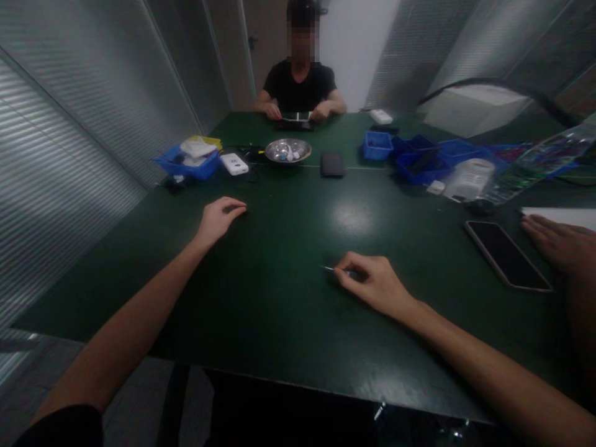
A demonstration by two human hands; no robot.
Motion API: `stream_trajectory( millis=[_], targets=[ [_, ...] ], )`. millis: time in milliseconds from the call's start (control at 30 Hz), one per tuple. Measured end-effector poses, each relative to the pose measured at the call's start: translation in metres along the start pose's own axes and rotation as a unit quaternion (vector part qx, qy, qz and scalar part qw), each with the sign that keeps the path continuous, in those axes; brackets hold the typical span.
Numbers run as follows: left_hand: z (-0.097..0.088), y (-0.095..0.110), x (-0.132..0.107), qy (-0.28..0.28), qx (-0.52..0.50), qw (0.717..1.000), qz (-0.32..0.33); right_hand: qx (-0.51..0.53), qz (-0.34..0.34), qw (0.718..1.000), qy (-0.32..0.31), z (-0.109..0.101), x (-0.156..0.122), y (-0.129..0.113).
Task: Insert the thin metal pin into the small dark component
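My left hand point(218, 218) rests on the dark green table point(288, 310) at the left, fingers curled down with the tips on the surface; nothing shows in it. My right hand point(372, 282) lies at the middle of the table, fingers pinched on a thin metal tool point(328, 269) whose tip points left. A black phone point(506, 254) lies flat to the right of that hand.
Another person's hand point(561, 243) rests at the right edge beside a white sheet point(565, 217). A person in black point(300, 87) sits opposite, handling a device. Between us stand a metal bowl point(287, 150), a black case point(332, 165), a white box point(234, 164) and several blue bins point(189, 162).
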State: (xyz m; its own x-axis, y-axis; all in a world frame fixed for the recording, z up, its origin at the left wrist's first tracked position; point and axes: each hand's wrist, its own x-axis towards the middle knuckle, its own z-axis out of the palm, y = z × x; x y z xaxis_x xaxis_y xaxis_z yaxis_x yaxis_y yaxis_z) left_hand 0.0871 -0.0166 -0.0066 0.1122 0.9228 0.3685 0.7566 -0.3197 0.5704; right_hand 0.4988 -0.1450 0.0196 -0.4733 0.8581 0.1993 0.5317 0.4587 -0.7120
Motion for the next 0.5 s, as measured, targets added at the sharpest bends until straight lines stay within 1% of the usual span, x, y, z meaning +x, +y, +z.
stream_trajectory(
  millis=[100,233,367,500],
  targets=[
    [0.0009,-0.0014,-0.0012,-0.005,-0.002,1.0,-0.019,0.003,0.0,1.0,-0.002,0.0001,0.0004,-0.0003],
    [-0.0005,-0.0026,-0.0022,-0.001,-0.017,0.999,-0.027,0.006,0.002,1.0,-0.003,0.0003,0.0002,0.0006],
    [-0.0021,-0.0052,-0.001,-0.022,-0.017,0.999,-0.042,0.004,-0.002,1.0,-0.001,0.0003,0.0,0.0008],
    [-0.0022,-0.0093,0.0011,-0.026,-0.029,0.996,-0.075,0.001,0.0,1.0,0.002,0.0003,0.0001,-0.0001]
  ],
)
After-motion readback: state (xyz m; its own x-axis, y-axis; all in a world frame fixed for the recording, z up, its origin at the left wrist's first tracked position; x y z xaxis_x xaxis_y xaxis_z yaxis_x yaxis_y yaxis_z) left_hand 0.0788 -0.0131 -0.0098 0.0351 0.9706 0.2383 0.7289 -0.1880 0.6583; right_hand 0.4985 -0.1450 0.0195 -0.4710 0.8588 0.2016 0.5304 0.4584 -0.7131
